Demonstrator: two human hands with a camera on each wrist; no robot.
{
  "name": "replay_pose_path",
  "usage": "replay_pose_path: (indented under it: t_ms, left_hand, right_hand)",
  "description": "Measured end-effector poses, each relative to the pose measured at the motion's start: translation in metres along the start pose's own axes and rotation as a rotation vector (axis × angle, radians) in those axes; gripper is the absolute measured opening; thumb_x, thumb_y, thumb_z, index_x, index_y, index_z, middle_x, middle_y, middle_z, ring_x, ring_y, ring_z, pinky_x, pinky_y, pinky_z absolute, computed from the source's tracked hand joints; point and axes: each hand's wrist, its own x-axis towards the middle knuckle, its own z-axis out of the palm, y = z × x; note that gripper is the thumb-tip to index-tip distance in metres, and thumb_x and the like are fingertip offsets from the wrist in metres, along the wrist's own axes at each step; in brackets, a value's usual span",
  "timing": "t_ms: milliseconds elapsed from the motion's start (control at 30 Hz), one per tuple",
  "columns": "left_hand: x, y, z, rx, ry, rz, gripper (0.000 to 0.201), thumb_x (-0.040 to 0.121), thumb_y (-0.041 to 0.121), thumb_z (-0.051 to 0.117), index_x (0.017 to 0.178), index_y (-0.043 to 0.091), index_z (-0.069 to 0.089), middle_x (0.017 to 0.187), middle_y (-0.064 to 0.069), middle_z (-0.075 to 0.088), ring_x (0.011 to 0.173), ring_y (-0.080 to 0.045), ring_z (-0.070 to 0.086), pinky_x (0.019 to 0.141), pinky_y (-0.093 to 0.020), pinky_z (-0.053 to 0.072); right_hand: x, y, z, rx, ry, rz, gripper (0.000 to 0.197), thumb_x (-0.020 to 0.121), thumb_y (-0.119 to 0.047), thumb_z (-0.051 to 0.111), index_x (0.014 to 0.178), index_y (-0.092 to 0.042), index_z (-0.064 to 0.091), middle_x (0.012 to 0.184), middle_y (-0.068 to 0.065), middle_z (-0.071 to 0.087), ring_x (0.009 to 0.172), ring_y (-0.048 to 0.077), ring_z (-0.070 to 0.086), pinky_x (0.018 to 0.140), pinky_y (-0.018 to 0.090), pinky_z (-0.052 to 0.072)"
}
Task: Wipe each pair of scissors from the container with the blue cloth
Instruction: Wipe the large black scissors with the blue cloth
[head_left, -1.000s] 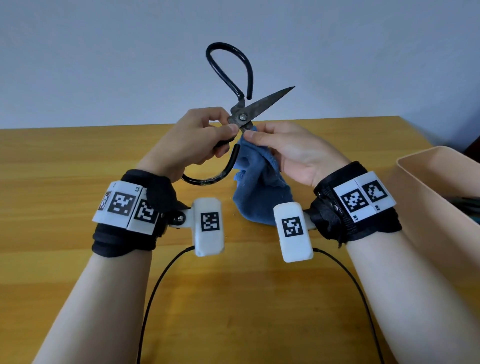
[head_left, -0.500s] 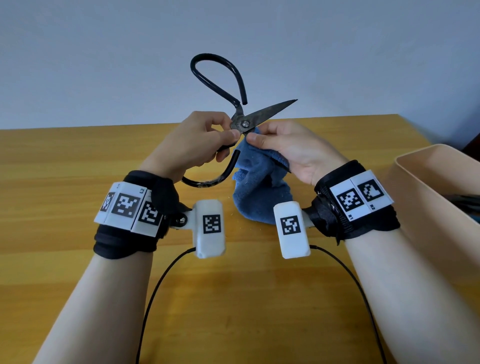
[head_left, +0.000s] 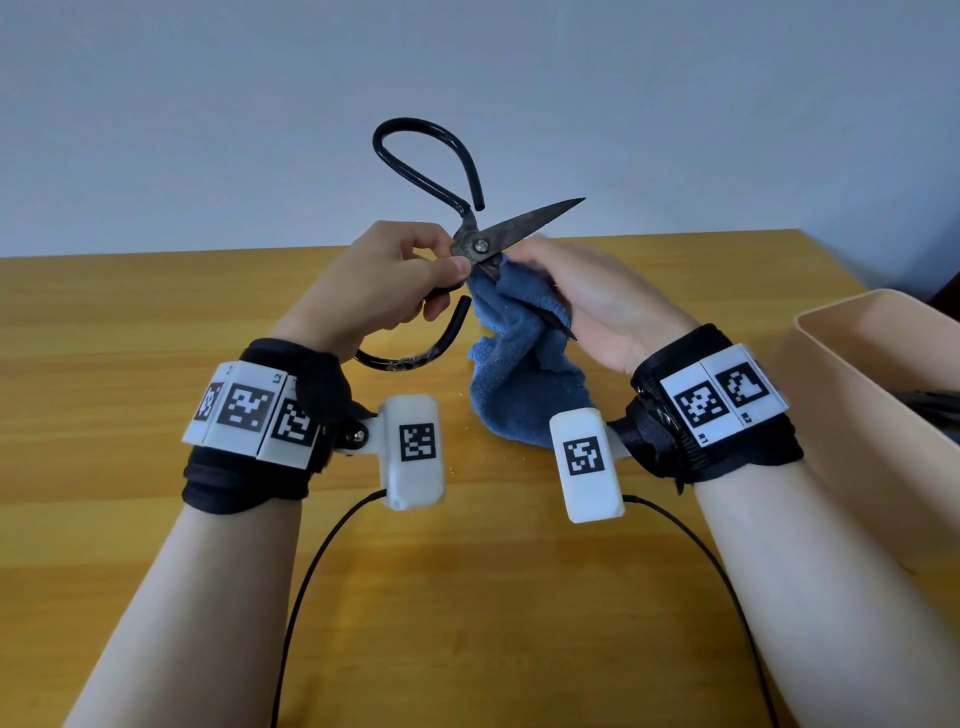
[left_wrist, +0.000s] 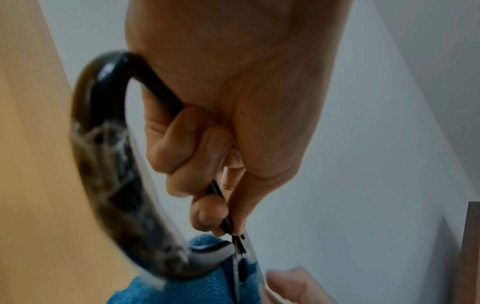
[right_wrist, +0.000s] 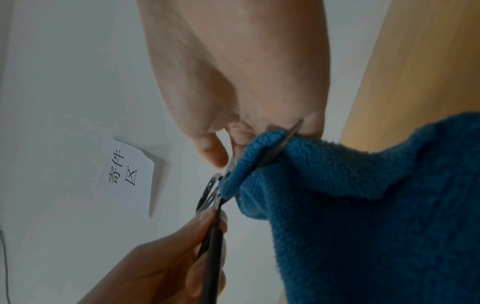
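The left hand grips the black scissors just left of the pivot, fingers and thumb curled round the lower handle shank, holding them up over the worktop. The scissors are spread wide: one handle loop rises up and to the left of the pivot against the wall, the other curves down under the left hand. One bare, tarnished blade runs right and slightly up from the pivot, its long axis nearly level; the other slants down and right from the pivot into the blue cloth.

Right of the pivot, the right hand is closed round the cloth, pinching a fold of it over that lower blade, whose tip pokes out beside the palm. The rest of the cloth hangs below the pivot toward the worktop. I'd judge the next stroke runs along this blade, away from the pivot toward the tip, and the right hand is the nearer one for it.

Far right of the pivot stands the beige container, with dark handles showing inside.
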Motion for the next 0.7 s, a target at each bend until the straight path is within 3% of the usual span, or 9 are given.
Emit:
replay_pose_path:
  t_ms: [167, 267, 333, 400, 533, 633, 700]
  left_hand:
    - [0.0, -0.002, 0.001, 0.01, 0.026, 0.006, 0.024, 0.099, 0.029, 0.06, 0.081, 0.016, 0.053, 0.055, 0.001, 0.056, 0.042, -0.008, 0.031, 0.04, -0.017, 0.025]
    - [0.001, -0.003, 0.0, 0.014, 0.047, -0.003, 0.025, 0.099, 0.03, 0.06, 0.08, 0.017, 0.052, 0.054, 0.003, 0.056, 0.042, -0.008, 0.031, 0.04, -0.018, 0.025]
    - [0.001, -0.003, 0.0, 0.001, 0.058, -0.01, 0.026, 0.099, 0.03, 0.06, 0.079, 0.016, 0.051, 0.054, 0.002, 0.055, 0.042, -0.009, 0.031, 0.041, -0.019, 0.025]
    - [0.001, -0.003, 0.0, -0.009, 0.07, -0.015, 0.026, 0.099, 0.03, 0.06, 0.079, 0.016, 0.051, 0.054, 0.002, 0.055, 0.042, -0.009, 0.03, 0.042, -0.02, 0.024]
    - [0.001, -0.002, -0.001, -0.022, 0.084, -0.011, 0.027, 0.099, 0.029, 0.06, 0.077, 0.017, 0.05, 0.053, 0.003, 0.054, 0.04, -0.008, 0.03, 0.041, -0.019, 0.024]
    - [0.0, -0.001, 0.0, -0.029, 0.068, -0.003, 0.028, 0.1, 0.029, 0.06, 0.076, 0.017, 0.05, 0.052, 0.003, 0.054, 0.04, -0.008, 0.03, 0.04, -0.018, 0.023]
    - [0.0, 0.0, 0.001, -0.033, 0.053, 0.007, 0.027, 0.1, 0.029, 0.06, 0.078, 0.018, 0.05, 0.053, 0.002, 0.055, 0.04, -0.008, 0.03, 0.039, -0.018, 0.024]
  right_hand:
    - [0.001, 0.001, 0.001, -0.046, 0.104, -0.038, 0.012, 0.079, -0.01, 0.051, 0.087, -0.006, 0.058, 0.089, 0.01, 0.047, 0.08, 0.023, 0.047, 0.071, 0.037, 0.041]
    - [0.002, 0.004, -0.001, -0.087, 0.134, -0.08, 0.01, 0.085, -0.003, 0.055, 0.078, -0.004, 0.062, 0.084, 0.009, 0.058, 0.076, 0.017, 0.056, 0.07, 0.032, 0.047]
    - [0.003, 0.004, -0.005, -0.071, 0.165, -0.11, 0.02, 0.088, 0.0, 0.057, 0.081, -0.014, 0.068, 0.08, 0.0, 0.064, 0.071, 0.011, 0.059, 0.069, 0.028, 0.049]
    - [0.003, 0.004, -0.007, -0.044, 0.17, -0.152, 0.02, 0.087, 0.001, 0.059, 0.083, -0.015, 0.071, 0.08, 0.0, 0.064, 0.072, 0.011, 0.058, 0.073, 0.033, 0.047]
    - [0.001, 0.001, -0.007, -0.006, 0.114, -0.146, 0.02, 0.089, -0.005, 0.058, 0.097, 0.003, 0.075, 0.091, 0.007, 0.073, 0.081, 0.018, 0.063, 0.079, 0.036, 0.053]
    - [0.001, 0.003, -0.008, -0.02, 0.048, -0.167, 0.019, 0.09, 0.004, 0.059, 0.094, -0.005, 0.075, 0.091, 0.006, 0.075, 0.081, 0.016, 0.068, 0.074, 0.026, 0.057]
    - [0.003, 0.005, -0.009, 0.006, 0.038, -0.153, 0.016, 0.087, 0.006, 0.065, 0.089, -0.008, 0.071, 0.088, 0.009, 0.072, 0.08, 0.019, 0.069, 0.074, 0.028, 0.058]
